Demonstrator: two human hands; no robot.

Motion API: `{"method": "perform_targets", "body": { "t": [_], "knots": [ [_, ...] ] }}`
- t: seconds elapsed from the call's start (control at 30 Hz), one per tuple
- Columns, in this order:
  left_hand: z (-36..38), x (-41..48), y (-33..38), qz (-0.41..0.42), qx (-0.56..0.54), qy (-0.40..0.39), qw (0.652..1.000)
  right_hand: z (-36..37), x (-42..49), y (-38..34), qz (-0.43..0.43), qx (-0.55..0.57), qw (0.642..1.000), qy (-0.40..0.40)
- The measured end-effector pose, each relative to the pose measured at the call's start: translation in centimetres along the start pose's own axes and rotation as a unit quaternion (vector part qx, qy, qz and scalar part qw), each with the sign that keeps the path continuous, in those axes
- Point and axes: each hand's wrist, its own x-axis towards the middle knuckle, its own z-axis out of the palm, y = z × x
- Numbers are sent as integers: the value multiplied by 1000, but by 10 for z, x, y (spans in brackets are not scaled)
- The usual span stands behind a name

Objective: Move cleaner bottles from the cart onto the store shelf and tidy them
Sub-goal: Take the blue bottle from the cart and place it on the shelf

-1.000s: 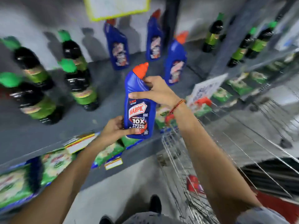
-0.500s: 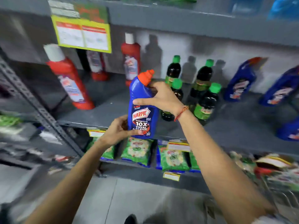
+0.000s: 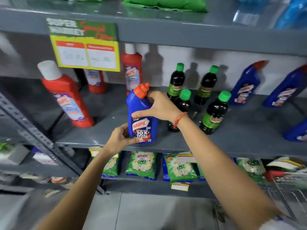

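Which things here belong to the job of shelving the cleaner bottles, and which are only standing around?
Part of the job:
blue Harpic bottle, held by left hand and right hand
grey shelf
cart

Only nearby:
green-capped dark bottles
red bottles
green detergent packets
offer sign

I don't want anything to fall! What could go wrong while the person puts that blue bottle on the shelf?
1. The blue bottle sits near the front edge of the shelf. If the left hand and right hand let go too early, it might tip off.
2. The right wrist is close to the dark bottles with green caps, so it could bump one over.
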Motion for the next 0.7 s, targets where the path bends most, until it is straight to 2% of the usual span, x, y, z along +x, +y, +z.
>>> {"method": "perform_targets", "body": {
  "t": [0.37, 0.57, 0.7],
  "knots": [
    [167, 27, 32, 12, -58, -145, 988, -127, -120, 70, 86, -18, 992, 88],
    [260, 52, 49, 15, -67, -169, 983, -191, -163, 119, 125, -34, 982, 134],
    [313, 74, 53, 20, -56, -179, 982, -228, -179, 152, 144, -57, 978, 138]
  ]
}}
